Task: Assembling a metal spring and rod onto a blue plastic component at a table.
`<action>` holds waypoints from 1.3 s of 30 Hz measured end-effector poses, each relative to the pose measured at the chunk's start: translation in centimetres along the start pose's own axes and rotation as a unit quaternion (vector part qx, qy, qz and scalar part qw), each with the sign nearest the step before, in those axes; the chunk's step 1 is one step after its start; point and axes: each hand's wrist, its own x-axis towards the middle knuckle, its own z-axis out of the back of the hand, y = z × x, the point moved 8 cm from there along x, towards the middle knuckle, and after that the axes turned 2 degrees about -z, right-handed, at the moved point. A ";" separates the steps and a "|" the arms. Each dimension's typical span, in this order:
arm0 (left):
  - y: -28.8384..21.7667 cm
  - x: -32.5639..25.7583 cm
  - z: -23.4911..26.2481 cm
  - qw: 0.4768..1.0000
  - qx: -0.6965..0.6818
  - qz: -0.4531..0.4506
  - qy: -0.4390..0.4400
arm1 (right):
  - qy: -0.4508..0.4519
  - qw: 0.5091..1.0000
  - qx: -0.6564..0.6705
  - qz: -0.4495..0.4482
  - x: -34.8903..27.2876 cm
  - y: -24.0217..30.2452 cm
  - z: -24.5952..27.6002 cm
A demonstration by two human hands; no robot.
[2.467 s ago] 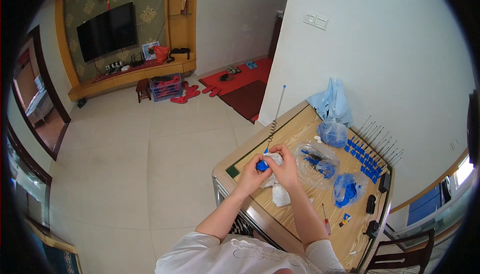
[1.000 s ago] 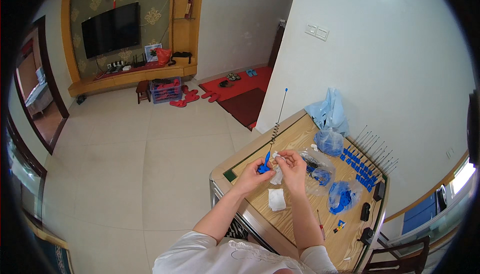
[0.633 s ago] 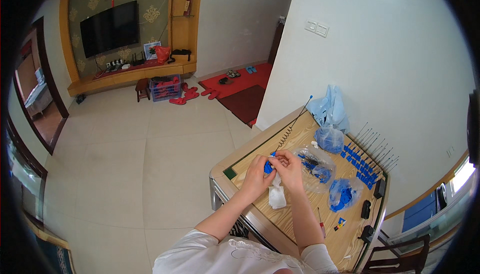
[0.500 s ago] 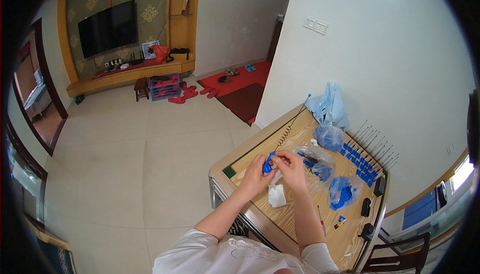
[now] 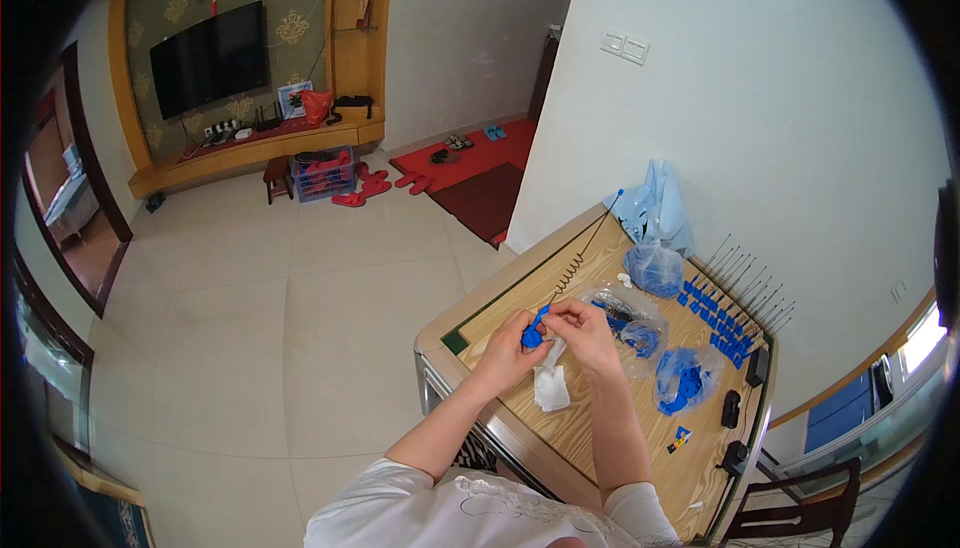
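Blue plastic piece (image 5: pixel 531 336) with its coiled wire (image 5: pixel 568 274) sits just below the frame's centre, held in your left grip (image 5: pixel 508 356) while your right grip (image 5: pixel 588 335) pinches its neck (image 5: pixel 543 312), apparently mid-adjustment, the next move likely calling for a steady left hold and light fingertip pressure.

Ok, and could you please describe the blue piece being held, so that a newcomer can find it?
Find the wooden table beside the white wall. Near its left edge, the left grip holds the blue piece, with a coiled wire extending away. Other wired pieces line up near the wall; this one is held.
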 end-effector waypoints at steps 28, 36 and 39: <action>2.5 0.1 -1.2 0.959 -0.263 0.092 0.058 | -0.106 0.994 0.018 0.037 -0.8 1.1 1.2; 0.4 -0.5 -0.4 0.998 -0.062 0.010 -0.021 | -0.086 0.994 0.005 0.070 -0.8 -0.1 -0.5; -0.3 -0.6 0.2 0.999 0.008 -0.021 -0.042 | -0.111 0.991 -0.030 0.065 -0.9 -0.3 -0.3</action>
